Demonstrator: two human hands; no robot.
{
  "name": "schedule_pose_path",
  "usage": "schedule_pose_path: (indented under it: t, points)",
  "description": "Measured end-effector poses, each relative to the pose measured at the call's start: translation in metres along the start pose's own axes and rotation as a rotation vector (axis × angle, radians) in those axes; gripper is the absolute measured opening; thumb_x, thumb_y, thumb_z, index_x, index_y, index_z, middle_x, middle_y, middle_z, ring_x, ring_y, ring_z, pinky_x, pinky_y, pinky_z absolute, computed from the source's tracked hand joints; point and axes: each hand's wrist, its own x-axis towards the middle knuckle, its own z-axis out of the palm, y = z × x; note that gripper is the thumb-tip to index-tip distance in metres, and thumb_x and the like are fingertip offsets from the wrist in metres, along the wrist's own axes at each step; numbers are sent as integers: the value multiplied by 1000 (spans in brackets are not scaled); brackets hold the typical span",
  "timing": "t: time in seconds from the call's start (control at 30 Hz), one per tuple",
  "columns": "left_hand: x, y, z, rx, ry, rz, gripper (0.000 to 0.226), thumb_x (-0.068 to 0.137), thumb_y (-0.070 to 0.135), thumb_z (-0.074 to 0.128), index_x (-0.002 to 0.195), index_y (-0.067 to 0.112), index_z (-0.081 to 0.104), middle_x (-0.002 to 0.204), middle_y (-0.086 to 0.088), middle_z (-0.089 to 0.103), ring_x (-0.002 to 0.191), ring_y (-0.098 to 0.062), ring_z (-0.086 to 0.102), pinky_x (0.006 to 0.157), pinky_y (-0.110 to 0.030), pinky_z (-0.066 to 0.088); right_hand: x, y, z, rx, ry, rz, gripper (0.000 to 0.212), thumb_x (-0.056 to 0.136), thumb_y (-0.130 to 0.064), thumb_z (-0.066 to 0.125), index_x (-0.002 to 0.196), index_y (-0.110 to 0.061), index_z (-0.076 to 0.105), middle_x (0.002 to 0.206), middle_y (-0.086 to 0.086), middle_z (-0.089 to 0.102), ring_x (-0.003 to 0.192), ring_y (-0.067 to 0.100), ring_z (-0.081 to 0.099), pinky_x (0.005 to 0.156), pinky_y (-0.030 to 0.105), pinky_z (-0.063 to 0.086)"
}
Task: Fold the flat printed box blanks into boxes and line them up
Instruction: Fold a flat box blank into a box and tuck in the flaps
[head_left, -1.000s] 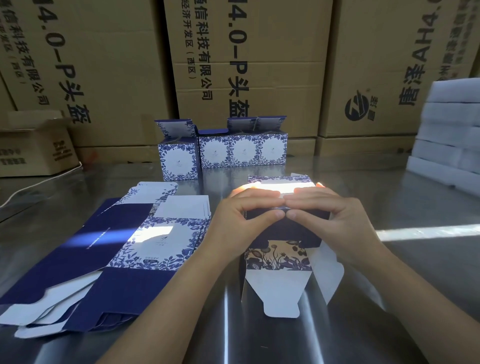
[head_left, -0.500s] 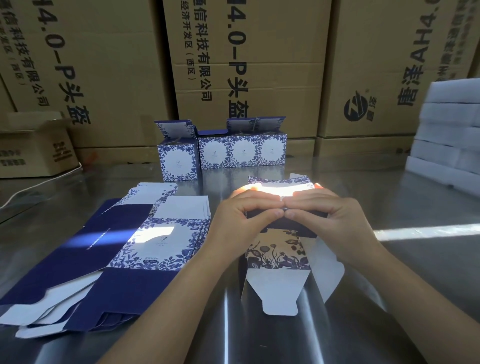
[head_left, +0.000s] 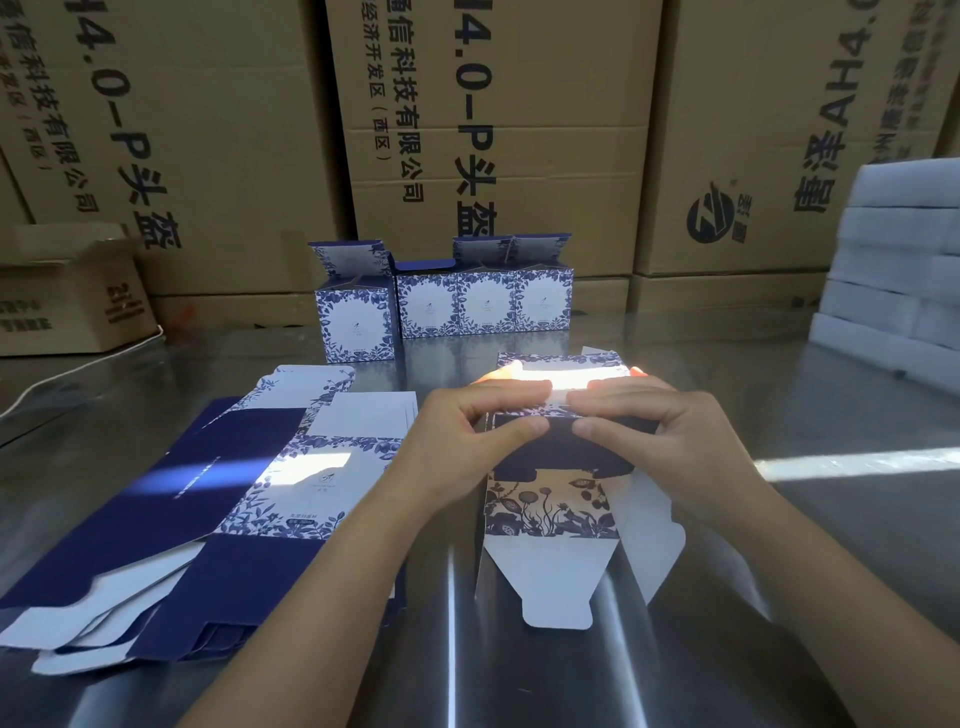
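Both hands are on it: left hand (head_left: 457, 447) and right hand (head_left: 670, 447) curl over the half-folded box (head_left: 550, 506) at the middle of the steel worktop (head_left: 841, 545), thumbs pinching its dark blue flap, fingertips almost meeting. Its white flaps splay toward the near edge. Flat blanks (head_left: 218, 499) lie stacked to the left, and four finished boxes (head_left: 452, 306) stand by the far edge.

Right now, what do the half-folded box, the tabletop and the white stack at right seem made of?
Half-folded box: thin printed paperboard, matt, judging by its white unprinted flaps and crisp creases.
Tabletop: likely stainless steel with a brushed finish, since it gives blurred reflections and a bright sun streak.
White stack: possibly foam slabs, with plain white blocks and soft edges; too blurred to be sure.
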Motion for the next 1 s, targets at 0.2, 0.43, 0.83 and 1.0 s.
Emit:
schedule_pose_path:
  t: [0.2,0.43,0.83,1.0]
  points:
    - [1,0,-5,10,-23,-25,21,79,16,73,93,30,74,101,27,68,107,10,57,89,-5,40,-1,0,-1,12,4,17,19,74,-19,74,90,-29,74,94,-18,71,98,-7,60,76,3,43]
    - [1,0,-4,55,-2,24,23,79,11,73,97,26,72,101,19,68,108,7,58,95,-10,41,0,3,-1,4,-1,24,20,76,-13,75,93,-23,76,98,-12,72,99,-5,61,77,4,43]
    - [1,-6,-12,69,76,5,22,83,12,70,89,32,73,95,24,70,100,8,60,87,-10,46,0,13,-3,102,45,77,25,84,-8,68,104,-23,70,115,-9,65,103,-8,57,64,0,44]
    - [1,-7,-13,45,88,8,24,84,11,68,86,35,73,96,23,71,100,5,62,88,-15,47,1,17,-6,207,44,78,20,83,-5,68,96,-19,72,109,-10,70,111,4,59,74,5,46]
